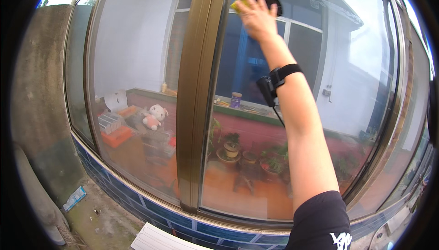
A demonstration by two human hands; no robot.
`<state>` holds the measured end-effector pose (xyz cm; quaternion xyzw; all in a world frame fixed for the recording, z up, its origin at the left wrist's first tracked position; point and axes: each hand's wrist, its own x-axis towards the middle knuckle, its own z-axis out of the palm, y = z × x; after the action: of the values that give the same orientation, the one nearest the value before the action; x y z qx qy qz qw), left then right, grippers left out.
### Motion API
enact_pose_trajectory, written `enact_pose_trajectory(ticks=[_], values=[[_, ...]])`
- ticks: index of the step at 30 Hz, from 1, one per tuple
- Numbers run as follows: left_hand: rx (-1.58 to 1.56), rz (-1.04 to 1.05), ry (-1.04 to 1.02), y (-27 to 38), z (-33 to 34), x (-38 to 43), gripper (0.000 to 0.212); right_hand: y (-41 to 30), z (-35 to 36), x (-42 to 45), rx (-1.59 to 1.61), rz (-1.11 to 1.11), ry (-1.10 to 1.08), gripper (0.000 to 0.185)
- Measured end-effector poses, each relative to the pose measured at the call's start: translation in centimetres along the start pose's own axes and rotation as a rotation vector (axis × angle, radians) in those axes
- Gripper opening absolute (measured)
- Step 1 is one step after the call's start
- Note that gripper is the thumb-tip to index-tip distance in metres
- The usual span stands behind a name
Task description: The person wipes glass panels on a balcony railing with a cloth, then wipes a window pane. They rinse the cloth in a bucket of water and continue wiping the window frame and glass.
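Note:
My right hand (257, 15) is raised high against the right-hand window pane (240, 61), its fingers spread over a black and yellow cleaning pad (271, 3). The pad lies against the upper part of the glass, beside the metal window frame (197, 78). A black strap (289, 70) with a small dark device and a cable circles my right forearm. My left hand is out of view. Hazy streaks show on the lower part of the glass.
Behind the glass are a plush toy (155, 116), potted plants (232, 147) and a purple can (235, 100) on a ledge. Below the window runs blue tile (164, 212). A white slatted surface (161, 238) stands at the bottom; a concrete wall (41, 61) rises at left.

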<state>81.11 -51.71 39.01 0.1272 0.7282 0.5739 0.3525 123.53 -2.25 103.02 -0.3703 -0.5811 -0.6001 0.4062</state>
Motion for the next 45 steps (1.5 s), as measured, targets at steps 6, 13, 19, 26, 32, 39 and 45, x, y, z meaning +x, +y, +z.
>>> enact_pose_trajectory(ticks=[6, 13, 19, 26, 32, 39, 45], values=[[-0.022, 0.069, -0.202, -3.3, 1.1, 3.9, 0.040, -1.5, -2.3, -6.5, 0.097, -0.372, -0.177, 0.039], [-0.014, 0.130, -0.185, -1.9, 2.1, 0.4, 0.039, 16.3, -5.3, -5.9, -0.163, 0.252, 0.067, 0.041], [-0.069, 0.095, -0.187, -5.4, -2.2, 0.0, 0.037, 25.4, -8.7, -8.6, -0.108, 0.830, 0.011, 0.045], [-0.105, 0.142, -0.074, -3.3, 3.3, -6.3, 0.042, 19.1, -5.6, -5.0, -0.180, 0.259, 0.055, 0.041], [0.072, 0.695, -0.410, -6.1, 4.6, -7.5, 0.051, 6.0, -6.4, -13.8, 0.184, -0.310, -0.146, 0.040], [0.089, 0.178, -0.188, -1.9, 7.9, -13.4, 0.047, 11.7, -11.2, -25.7, 0.315, -0.603, -0.262, 0.045], [0.086, 0.187, -0.151, -4.7, 6.4, -16.9, 0.041, 27.9, -13.3, -21.2, -0.101, 0.087, 0.075, 0.040]])
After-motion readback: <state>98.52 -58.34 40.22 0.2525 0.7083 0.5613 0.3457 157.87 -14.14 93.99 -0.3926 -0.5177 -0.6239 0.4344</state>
